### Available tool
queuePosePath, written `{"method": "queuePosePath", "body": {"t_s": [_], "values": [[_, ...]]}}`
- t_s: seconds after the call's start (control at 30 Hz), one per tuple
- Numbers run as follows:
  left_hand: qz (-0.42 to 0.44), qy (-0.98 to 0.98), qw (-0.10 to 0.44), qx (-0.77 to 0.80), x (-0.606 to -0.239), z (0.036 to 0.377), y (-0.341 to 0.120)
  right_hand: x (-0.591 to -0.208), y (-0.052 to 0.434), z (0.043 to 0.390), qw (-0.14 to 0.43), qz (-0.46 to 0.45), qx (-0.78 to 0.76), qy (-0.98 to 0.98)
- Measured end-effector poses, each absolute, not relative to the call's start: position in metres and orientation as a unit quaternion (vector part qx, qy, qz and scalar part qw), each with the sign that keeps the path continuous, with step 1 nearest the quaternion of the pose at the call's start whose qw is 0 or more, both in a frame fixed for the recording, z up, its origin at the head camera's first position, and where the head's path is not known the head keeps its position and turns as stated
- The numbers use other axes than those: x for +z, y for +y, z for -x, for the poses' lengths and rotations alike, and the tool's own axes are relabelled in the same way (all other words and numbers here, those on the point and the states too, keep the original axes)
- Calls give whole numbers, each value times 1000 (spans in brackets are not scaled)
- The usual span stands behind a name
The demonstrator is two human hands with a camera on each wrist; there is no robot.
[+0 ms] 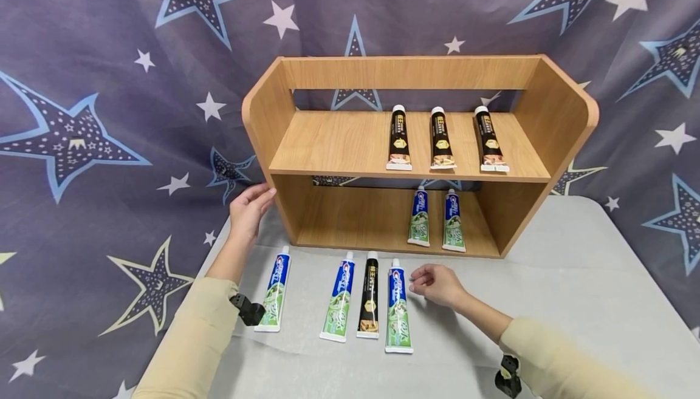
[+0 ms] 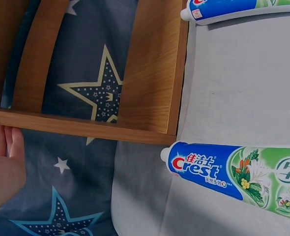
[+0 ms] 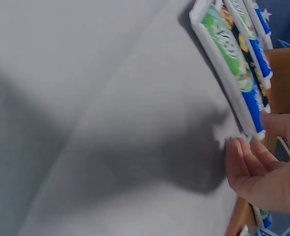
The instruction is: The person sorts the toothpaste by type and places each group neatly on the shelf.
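My left hand (image 1: 248,211) rests its fingertips against the outer left side of the wooden shelf (image 1: 322,217), fingers mostly straight. Just right of the rightmost Crest toothpaste tube (image 1: 399,311) on the table is my right hand (image 1: 437,285). Its fingers curve loosely near the cap end and hold nothing. Beside that blue-and-green tube lie a black toothpaste tube (image 1: 369,302) and a second Crest tube (image 1: 338,302). A third Crest tube (image 2: 233,172) lies apart, closest to the left hand and forearm.
Three black tubes (image 1: 440,138) lie on the upper shelf, towards the right. Two Crest tubes (image 1: 420,220) lie on the lower level. A grey cloth covers the table (image 1: 574,277), and a star-patterned curtain (image 1: 137,174) hangs behind.
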State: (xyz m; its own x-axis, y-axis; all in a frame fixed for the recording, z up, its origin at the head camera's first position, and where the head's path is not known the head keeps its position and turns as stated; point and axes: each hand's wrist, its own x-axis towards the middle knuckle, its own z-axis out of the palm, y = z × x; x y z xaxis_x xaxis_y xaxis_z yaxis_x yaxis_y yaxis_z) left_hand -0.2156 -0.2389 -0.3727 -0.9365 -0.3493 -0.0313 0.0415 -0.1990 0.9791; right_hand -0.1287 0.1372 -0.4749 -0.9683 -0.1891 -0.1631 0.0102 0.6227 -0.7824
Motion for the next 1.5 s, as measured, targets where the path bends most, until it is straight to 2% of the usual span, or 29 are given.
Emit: {"method": "queuePosePath", "body": {"t_s": [0.37,0.67,0.9,1.2,1.5], "values": [[-131,-616,124,-767,-372,217,-238,-482,119,122,120,35,-419,899],[-131,-622,125,-762,-370,217,-237,-474,102,121,178,-51,-438,880],[-123,-620,125,-765,-370,216,-238,-472,93,117,194,-98,-474,853],[-122,-616,123,-769,-372,217,-238,-470,92,116,201,-111,-487,843],[-121,-614,128,-770,-372,216,-239,-464,96,120,236,-110,-528,808]]}}
